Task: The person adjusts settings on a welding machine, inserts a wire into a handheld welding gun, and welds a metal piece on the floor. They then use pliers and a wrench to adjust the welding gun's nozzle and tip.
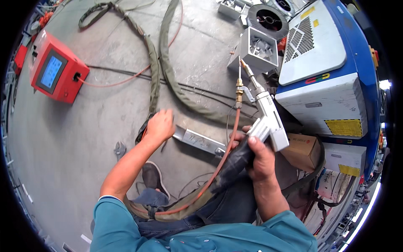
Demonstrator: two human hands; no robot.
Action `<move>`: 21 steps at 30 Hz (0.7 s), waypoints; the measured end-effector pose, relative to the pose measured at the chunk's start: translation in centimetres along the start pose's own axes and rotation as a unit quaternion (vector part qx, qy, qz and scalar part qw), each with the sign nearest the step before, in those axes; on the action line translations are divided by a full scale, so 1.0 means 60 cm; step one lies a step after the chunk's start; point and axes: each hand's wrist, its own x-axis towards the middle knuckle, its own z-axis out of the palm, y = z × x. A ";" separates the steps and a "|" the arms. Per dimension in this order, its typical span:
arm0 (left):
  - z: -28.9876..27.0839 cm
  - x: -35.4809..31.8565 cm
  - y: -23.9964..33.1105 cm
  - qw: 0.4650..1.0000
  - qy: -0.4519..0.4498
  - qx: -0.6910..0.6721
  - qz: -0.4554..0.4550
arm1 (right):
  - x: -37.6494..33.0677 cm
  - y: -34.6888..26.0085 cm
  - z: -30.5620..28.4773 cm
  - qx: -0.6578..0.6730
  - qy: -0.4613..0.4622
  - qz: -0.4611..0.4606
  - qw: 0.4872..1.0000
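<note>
A red control unit (71,88) stands on the grey concrete floor (54,168), its lit blue screen (52,72) set in a dark bezel. An adjustable wrench (120,149) lies on the floor, well apart from the unit. A grey bin (265,64) contains small grey parts (261,47); a black spool (278,26) is positioned just beyond it. A second bin (228,11) is located near the spool. A blue cabinet (354,46) carries a white cover (327,50) with a perforated section. Below the cover, a white panel (319,94) bears a yellow label (343,127). A brown cardboard box (300,151) is situated beneath this panel.
</note>
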 end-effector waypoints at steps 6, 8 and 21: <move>0.143 -0.040 -0.078 0.974 -0.188 0.115 -0.054 | -0.048 -0.028 -0.003 -0.004 -0.074 -0.045 0.996; 0.163 -0.043 -0.090 0.983 -0.135 0.104 -0.069 | -0.052 -0.034 0.003 -0.017 -0.100 -0.051 0.993; -0.085 -0.095 -0.202 0.978 -0.196 0.068 0.033 | -0.098 0.012 0.016 -0.155 -0.066 -0.078 0.983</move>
